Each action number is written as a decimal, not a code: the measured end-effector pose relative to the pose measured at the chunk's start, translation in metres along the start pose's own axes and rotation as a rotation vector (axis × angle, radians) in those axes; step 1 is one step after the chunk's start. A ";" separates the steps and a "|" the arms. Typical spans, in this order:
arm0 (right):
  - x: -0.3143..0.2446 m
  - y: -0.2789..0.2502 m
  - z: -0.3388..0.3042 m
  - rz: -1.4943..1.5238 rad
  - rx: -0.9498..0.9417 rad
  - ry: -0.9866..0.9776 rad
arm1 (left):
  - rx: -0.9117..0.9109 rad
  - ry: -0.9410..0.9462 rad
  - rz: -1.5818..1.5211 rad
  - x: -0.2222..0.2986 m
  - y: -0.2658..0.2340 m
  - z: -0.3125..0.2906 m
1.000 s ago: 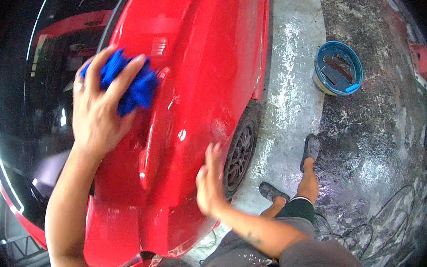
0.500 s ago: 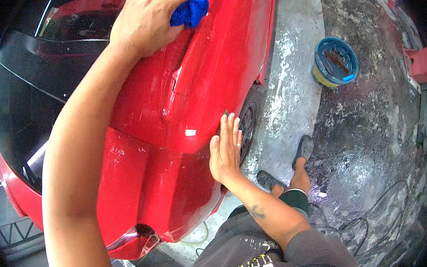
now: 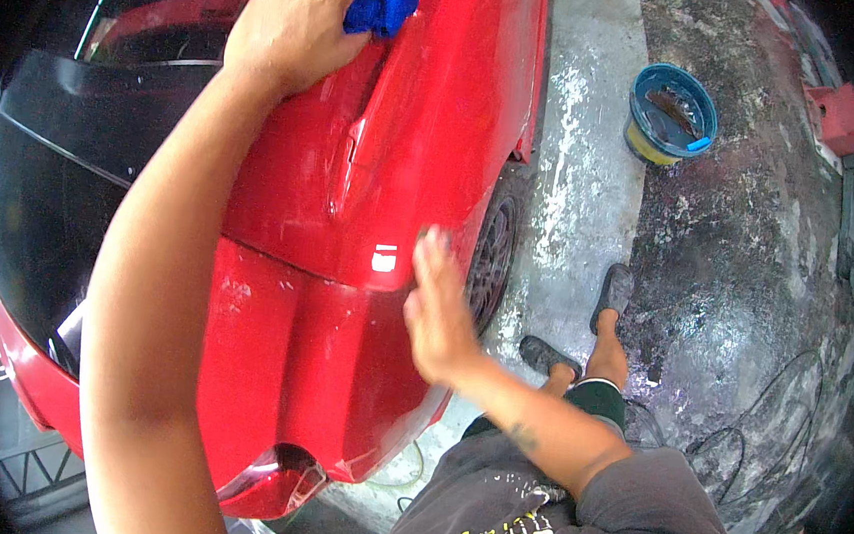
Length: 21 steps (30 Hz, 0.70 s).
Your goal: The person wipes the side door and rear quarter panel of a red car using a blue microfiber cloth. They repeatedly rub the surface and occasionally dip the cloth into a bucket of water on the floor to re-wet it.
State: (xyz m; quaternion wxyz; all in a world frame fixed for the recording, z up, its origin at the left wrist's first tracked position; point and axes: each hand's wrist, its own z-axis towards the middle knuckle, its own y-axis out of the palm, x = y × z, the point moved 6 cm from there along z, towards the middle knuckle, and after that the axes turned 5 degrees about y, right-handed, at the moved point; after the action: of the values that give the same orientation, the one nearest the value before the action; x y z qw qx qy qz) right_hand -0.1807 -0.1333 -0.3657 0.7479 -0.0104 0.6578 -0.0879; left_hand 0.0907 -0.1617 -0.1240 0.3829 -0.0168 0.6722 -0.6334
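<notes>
My left hand (image 3: 300, 31) is at the top of the view, its fingers curled over a bunched blue cloth (image 3: 385, 6) on the red car (image 3: 292, 191). Lower down, my right hand (image 3: 440, 313) lies along the red body panel above the wheel (image 3: 491, 257). Its fingers are straight, close together and smeared by motion. A small dark edge peeks out at their tips; most of that piece is hidden under the hand. Between the two hands, a small white patch (image 3: 383, 259) marks the red paint.
A blue bucket (image 3: 647, 147) with dark water and a brownish thing in it stands on the stained concrete floor (image 3: 721, 230). Dark hoses or cables (image 3: 734, 442) lie at the lower right. My feet in dark clogs (image 3: 614, 287) are beside the wheel.
My right hand has slid a little left along the panel, its fingers now blurred. My left hand and the blue cloth have hardly moved. The view has shifted slightly.
</notes>
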 end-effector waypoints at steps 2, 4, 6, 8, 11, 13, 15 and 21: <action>-0.018 0.021 -0.029 -0.072 -0.114 -0.045 | 0.095 0.044 0.041 -0.005 -0.002 -0.007; -0.013 0.005 0.018 -0.082 -0.035 -0.040 | 0.055 0.022 0.071 -0.010 0.011 -0.009; 0.017 -0.026 0.106 -0.038 0.159 0.017 | 0.084 0.058 0.061 -0.005 0.013 0.001; 0.040 -0.051 0.181 0.012 0.201 0.103 | 0.103 0.067 0.049 -0.008 0.013 0.006; 0.004 -0.017 0.111 -0.056 0.119 0.032 | 0.060 0.034 0.014 -0.013 0.020 -0.004; -0.031 0.011 0.017 0.003 -0.065 0.002 | 0.017 -0.005 0.023 -0.012 0.014 -0.011; -0.024 0.008 0.022 -0.025 -0.066 -0.025 | -0.029 -0.020 0.021 -0.007 0.004 -0.005; 0.064 -0.088 0.303 0.041 0.207 0.133 | 0.020 -0.011 -0.067 -0.002 -0.003 0.009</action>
State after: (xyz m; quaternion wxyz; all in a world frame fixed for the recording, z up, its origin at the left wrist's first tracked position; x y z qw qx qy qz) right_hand 0.1149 -0.2591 -0.3765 0.7013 0.0861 0.6936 -0.1403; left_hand 0.0959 -0.1686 -0.1197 0.3651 -0.0391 0.6628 -0.6526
